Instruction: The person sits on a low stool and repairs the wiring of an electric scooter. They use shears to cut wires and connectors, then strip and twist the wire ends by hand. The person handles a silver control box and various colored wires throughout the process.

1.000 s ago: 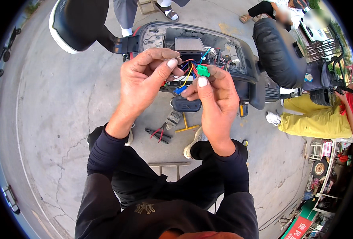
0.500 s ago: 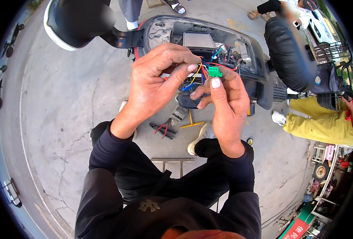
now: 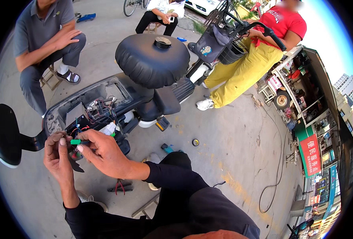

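A small green terminal connector (image 3: 76, 142) sits between the thumb and fingers of my right hand (image 3: 107, 153), closed on it. My left hand (image 3: 59, 157) is just to its left, thumb and fingertips pinched together beside the connector's end. Whatever is in that pinch is too small to make out. Both hands are at the side of a scooter's open seat compartment (image 3: 120, 85). Loose wires (image 3: 101, 108) in several colours and a grey metal box (image 3: 76, 113) lie in it. A white plug (image 3: 109, 128) hangs at its near side.
Red-handled pliers (image 3: 120, 187) lie on the ground near my feet, and a roll of tape (image 3: 195, 142) lies farther right. A round black padded seat (image 3: 152, 59) stands up behind the compartment. A seated person (image 3: 45, 44) is at far left; another, in yellow trousers (image 3: 244, 75), is beside a bicycle.
My view has swung right, so the scooter and hands appear farther left. My right hand still holds the green connector; my left hand has come closer to it.
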`<state>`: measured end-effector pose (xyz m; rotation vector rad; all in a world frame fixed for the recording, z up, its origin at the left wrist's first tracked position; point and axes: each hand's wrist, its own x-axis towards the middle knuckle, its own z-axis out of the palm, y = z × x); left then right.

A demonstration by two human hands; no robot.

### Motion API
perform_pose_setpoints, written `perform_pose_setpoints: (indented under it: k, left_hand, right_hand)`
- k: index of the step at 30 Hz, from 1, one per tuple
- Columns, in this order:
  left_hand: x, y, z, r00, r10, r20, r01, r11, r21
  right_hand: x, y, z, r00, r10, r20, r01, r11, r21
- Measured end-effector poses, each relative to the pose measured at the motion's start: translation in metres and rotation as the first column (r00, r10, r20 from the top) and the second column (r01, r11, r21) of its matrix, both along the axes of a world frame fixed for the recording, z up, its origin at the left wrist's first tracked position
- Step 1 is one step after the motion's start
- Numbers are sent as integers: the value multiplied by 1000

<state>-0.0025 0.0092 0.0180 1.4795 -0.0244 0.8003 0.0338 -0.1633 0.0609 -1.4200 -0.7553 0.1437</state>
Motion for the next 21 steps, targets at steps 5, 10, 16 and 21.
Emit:
perform_pose_setpoints:
  k: [5, 10, 16, 21]
  left_hand:
    - [-3, 3, -7, 993, 112, -39, -109, 992, 61]
    - [-7, 8, -11, 985, -8, -174, -5, 997, -76]
    - [-13, 6, -3, 984, -32, -176, 12, 994, -113]
    - [-12, 4, -6, 991, -10, -133, -3, 995, -97]
  right_hand:
    - [-2, 1, -4, 999, -15, 29, 16, 1000, -22]
    - [2, 4, -7, 1000, 2, -3, -2, 1000, -17]
    - [2, 4, 7, 999, 25, -42, -26, 999, -40]
    - [0, 6, 6, 999, 11, -35, -13, 999, -39]
